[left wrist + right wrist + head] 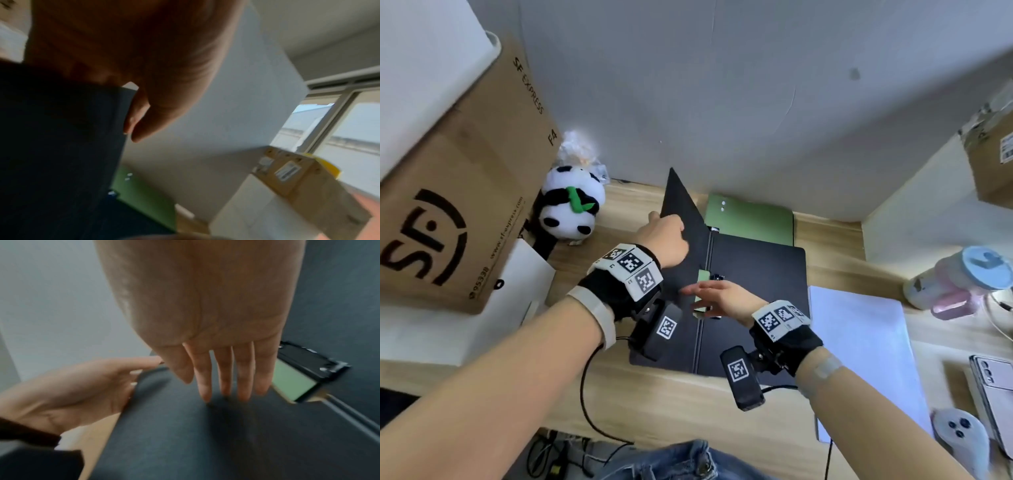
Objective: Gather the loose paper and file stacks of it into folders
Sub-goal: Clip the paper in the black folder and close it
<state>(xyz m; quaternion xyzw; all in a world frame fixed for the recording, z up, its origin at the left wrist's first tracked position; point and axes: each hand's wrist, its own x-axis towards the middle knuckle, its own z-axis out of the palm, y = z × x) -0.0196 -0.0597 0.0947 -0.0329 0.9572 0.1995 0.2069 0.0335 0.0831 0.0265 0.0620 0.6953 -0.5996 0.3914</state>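
The left hand (666,236) grips the black folder's (756,274) raised cover (683,205). The right hand (717,296), fingers straight, holds nothing; the paper stack (859,342) lies at its 3 o'clock.

A: What's my left hand (131,61) on?
B: My fingers (135,113) curl over the edge of the black folder cover (57,146); it's blurred.
A: Behind it?
B: A green folder (144,198) low down; cardboard box (304,175) right; window (349,133) beyond.
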